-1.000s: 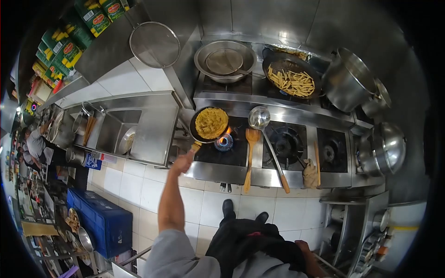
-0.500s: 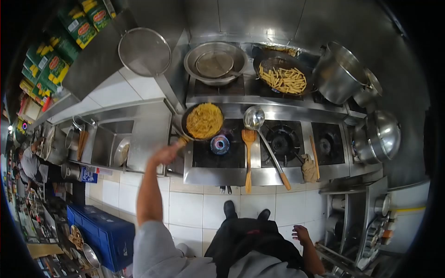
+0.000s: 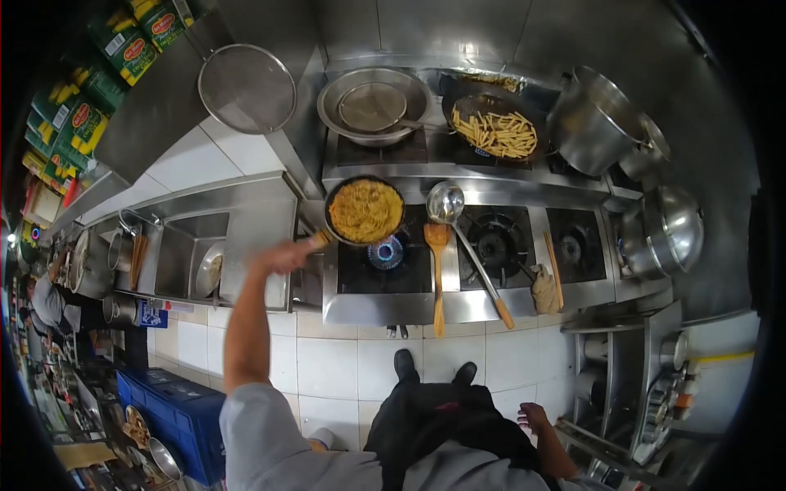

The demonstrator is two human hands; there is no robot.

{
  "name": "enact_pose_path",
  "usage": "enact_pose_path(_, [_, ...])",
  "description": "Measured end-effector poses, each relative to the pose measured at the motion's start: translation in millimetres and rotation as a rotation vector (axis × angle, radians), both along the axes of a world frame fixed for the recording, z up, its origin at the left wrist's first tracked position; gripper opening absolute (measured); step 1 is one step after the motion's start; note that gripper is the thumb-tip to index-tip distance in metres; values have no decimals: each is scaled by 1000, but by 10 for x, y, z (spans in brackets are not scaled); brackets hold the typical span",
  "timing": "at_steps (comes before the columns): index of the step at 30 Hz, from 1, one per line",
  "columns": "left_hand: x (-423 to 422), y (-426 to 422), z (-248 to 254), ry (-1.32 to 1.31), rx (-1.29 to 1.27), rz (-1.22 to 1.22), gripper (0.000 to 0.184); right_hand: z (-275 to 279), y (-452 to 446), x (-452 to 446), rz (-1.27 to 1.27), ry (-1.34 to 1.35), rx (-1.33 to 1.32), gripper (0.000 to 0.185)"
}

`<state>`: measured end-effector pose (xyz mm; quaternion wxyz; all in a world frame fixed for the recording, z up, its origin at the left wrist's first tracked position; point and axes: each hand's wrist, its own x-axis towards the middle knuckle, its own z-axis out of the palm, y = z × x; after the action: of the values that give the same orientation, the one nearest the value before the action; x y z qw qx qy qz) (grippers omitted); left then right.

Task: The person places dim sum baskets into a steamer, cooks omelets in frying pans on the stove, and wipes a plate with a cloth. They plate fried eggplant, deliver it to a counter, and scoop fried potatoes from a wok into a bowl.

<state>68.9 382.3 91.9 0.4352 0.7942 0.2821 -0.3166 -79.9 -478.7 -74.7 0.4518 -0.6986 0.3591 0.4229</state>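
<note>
My left hand (image 3: 286, 257) is wrapped round the handle of a black frying pan (image 3: 329, 219). In the pan lies a round, yellow-brown omelette (image 3: 365, 210). The pan is at the left end of the front stove, partly over a lit burner (image 3: 385, 253) with a blue flame. Down by my right side, below the stove, my right hand (image 3: 534, 417) hangs with its fingers apart and nothing in it. A wooden spatula (image 3: 438, 278) and a steel ladle (image 3: 483, 278) lie across the stove to the right of the burner.
Behind stand a steel bowl with a strainer (image 3: 373, 106), a wok of fries (image 3: 494, 133) and a large pot (image 3: 594, 119). Chopsticks (image 3: 554, 270) and a cloth (image 3: 544, 290) lie at right. A sink (image 3: 184, 254) and blue crate (image 3: 176, 417) are left; another person (image 3: 49, 303) stands far left.
My left hand has shifted left along with the pan, and the pan's handle has swung to point more leftward. My right hand has come into fuller view. The flame looks smaller, without its orange part.
</note>
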Motion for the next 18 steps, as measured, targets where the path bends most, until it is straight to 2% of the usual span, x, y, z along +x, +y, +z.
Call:
enact_pose_path(1, [-149, -258, -256, -139, -42, 139, 72, -17, 13, 77, -4, -8, 7, 31])
enact_pose_path(3, [-400, -806, -722, -235, 85, 247, 70, -43, 42, 68, -72, -63, -18, 31])
enact_pose_path(5, [-569, -1153, -1408, -244, -55, 388, 74, 45, 132, 33, -31, -91, -2, 31])
enact_pose_path(7, [-628, -1438, -1687, -205, -178, 488, 70, 65, 178, 31, 39, -67, 2, 31])
enact_pose_path(12, [-659, -1708, -1880, -170, -284, 539, 67, 124, 241, 9, 128, -36, -35, 30])
enact_pose_path(18, [-712, -1699, -1913, -173, -291, 518, 67, 149, 203, 75, 69, -45, -11, 29])
